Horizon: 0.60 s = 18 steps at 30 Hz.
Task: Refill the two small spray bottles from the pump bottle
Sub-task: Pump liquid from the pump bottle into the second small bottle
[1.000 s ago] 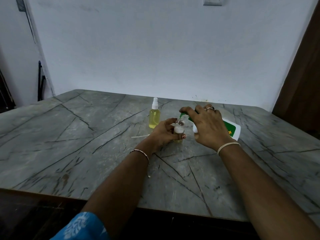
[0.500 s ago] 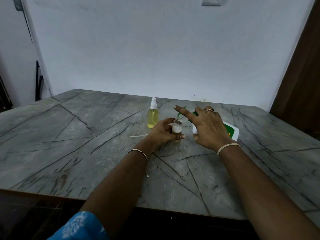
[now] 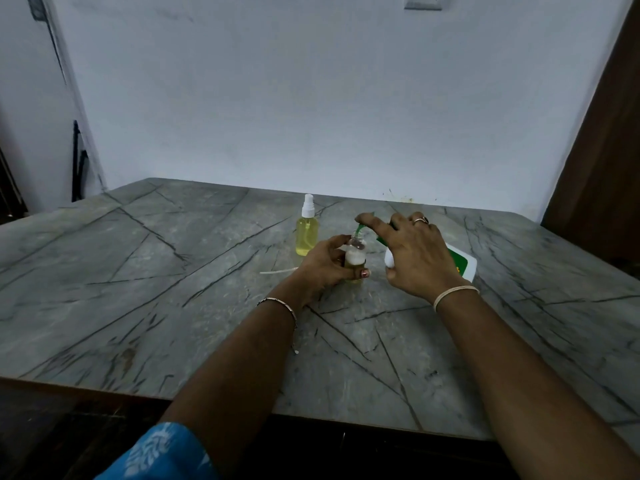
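The left hand (image 3: 325, 266) is clamped round the small open spray bottle (image 3: 355, 259), steadying it upright on the bench (image 3: 173, 289). The right hand (image 3: 415, 254) lies spread over the pump bottle (image 3: 462, 266), its forefinger stretched onto the green pump head (image 3: 358, 231), whose spout sits just over the little neck. That neck is narrow, so a hard press or a slight drift of the spout would likely send liquid down the outside, and the froth may overflow. The held bottle shows yellow liquid low down with white foam above. Just behind, the capped spray bottle (image 3: 306, 233) stands nearly full of yellow liquid, and a loose white sprayer tube (image 3: 277, 271) lies beside the left hand.
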Available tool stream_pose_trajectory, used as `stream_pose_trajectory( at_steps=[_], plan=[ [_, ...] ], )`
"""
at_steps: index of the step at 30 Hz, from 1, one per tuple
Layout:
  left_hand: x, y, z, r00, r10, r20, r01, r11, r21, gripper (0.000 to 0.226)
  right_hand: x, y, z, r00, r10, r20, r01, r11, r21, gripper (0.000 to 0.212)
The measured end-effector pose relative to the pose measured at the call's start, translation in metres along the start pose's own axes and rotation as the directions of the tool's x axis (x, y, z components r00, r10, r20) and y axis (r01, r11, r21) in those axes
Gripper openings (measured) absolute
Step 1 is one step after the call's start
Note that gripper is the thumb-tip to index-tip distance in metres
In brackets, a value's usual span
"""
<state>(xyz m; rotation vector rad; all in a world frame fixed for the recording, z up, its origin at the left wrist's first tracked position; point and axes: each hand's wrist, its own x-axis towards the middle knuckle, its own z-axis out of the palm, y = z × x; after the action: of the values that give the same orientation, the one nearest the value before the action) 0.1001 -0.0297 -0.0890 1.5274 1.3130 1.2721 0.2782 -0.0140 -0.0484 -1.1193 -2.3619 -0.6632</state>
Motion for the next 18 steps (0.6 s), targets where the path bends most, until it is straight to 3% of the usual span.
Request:
stream_pose_trajectory(
  at_steps=[4, 11, 18],
  plan=[
    [-0.0003, 0.0009, 0.0005, 1.0, 0.001, 0.003, -0.001, 1.0, 0.014, 0.064, -0.0033, 0.0, -0.0006, 0.999, -0.022, -0.023, 0.021, 1.0, -0.023, 0.107],
    [-0.0014, 0.0017, 0.001, 1.0, 0.001, 0.012, -0.001, 1.0, -0.001, 0.066, 0.0017, -0.0021, -0.0009, 1.0, 0.023, 0.004, -0.023, 0.999, 0.024, 0.081],
    [-0.0038, 0.0021, 0.0016, 1.0, 0.025, 0.013, -0.025, 0.999, -0.021, 0.053, 0.0009, -0.0024, 0.0017, 1.0, 0.024, -0.005, -0.024, 1.0, 0.012, 0.082]
  ],
)
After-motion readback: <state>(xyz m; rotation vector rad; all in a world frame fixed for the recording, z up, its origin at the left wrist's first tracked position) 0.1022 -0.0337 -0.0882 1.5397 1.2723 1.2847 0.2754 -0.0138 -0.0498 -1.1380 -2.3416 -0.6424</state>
